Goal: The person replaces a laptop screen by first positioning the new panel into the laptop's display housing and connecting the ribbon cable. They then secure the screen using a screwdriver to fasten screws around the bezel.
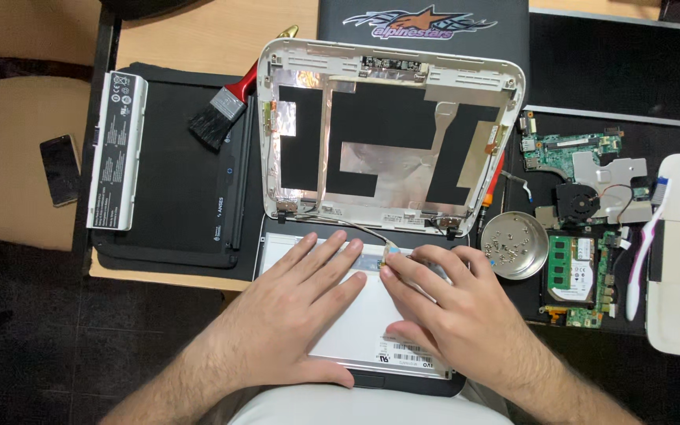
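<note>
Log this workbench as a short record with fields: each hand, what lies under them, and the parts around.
left hand: flat, palm down on the screen panel
right hand: fingertips pinching at a small connector on the panel's upper edge
lid shell: white, open, empty, behind the panel
screw dish: round metal, right of the hands
circuit board: bare, with fan, far right
brush: red handle, black bristles
battery: white, left on the black mat

A home repair corner for small electronics: a wooden table carries a gutted laptop lid, a bare motherboard, a dish of screws, a battery and a dusting brush, with a cushioned chair at its left edge.
</note>
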